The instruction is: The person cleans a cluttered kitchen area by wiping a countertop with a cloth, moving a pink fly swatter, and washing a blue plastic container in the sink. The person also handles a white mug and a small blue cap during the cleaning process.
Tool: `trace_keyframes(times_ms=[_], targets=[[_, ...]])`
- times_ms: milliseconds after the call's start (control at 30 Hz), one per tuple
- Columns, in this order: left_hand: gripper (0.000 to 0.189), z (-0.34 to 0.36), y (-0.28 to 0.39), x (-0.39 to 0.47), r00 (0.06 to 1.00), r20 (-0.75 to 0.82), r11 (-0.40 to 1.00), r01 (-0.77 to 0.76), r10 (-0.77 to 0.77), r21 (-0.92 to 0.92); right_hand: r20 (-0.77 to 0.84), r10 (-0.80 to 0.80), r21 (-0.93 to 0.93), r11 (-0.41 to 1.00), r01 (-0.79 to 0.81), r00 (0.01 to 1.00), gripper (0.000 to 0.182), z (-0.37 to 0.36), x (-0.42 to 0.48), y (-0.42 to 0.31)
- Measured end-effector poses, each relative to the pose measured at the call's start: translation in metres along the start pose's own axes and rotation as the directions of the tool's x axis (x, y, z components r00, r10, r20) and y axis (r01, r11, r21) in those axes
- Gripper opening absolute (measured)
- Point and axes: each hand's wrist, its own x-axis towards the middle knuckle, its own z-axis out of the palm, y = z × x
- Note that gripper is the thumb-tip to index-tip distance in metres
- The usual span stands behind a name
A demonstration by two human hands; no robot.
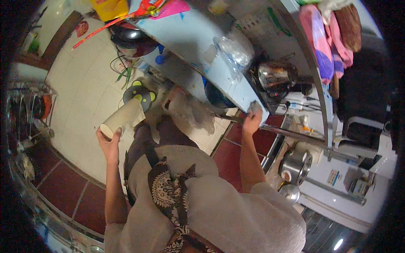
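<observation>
My left hand (109, 144) grips the lower end of a cream-coloured paper towel roll (121, 118), with a loose sheet hanging from its far end. The roll is tilted over the floor, left of my legs. My right hand (252, 123) is at the near corner of a pale blue shelf top (243, 95). Its fingers are closed around a small grey wad (254, 108), perhaps cloth or paper, against the shelf edge. Blur hides the wad's exact shape.
A clear plastic bag (235, 52) lies on the shelf, beside a shiny kettle (272, 74). A steel pot (294, 166) stands at right. A bear-shaped dark mat or stool (131, 94), a plastic bag (193, 110) and green stalks (125, 76) are low down by my feet. A wire rack (31, 110) stands left.
</observation>
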Motion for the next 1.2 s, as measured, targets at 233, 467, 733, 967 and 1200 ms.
trace_keyframes(times_ms=[233,467,733,967,1200], targets=[[0.05,-0.007,-0.017,-0.009,0.997,-0.065,0.997,0.04,-0.044,-0.065,-0.051,-0.254,-0.104,0.963,0.248,0.966,0.043,0.076,0.003,-0.036],[0.052,-0.014,-0.019,-0.019,0.986,-0.162,0.995,0.023,-0.039,-0.099,0.085,-0.34,-0.018,0.939,0.343,0.937,0.044,0.15,0.04,-0.214],[0.057,-0.045,-0.026,-0.044,0.928,-0.351,0.992,0.1,-0.123,-0.083,0.071,-0.418,0.108,0.906,0.41,0.906,0.041,0.235,0.12,-0.301],[0.055,-0.086,-0.026,-0.049,0.902,-0.373,0.971,0.162,-0.218,-0.177,0.066,-0.501,0.041,0.865,0.499,0.863,0.039,0.254,0.162,-0.291],[0.055,-0.138,-0.025,-0.016,0.92,-0.364,0.984,0.097,-0.145,-0.148,0.058,-0.495,-0.043,0.866,0.498,0.867,0.053,0.214,0.154,-0.33]])
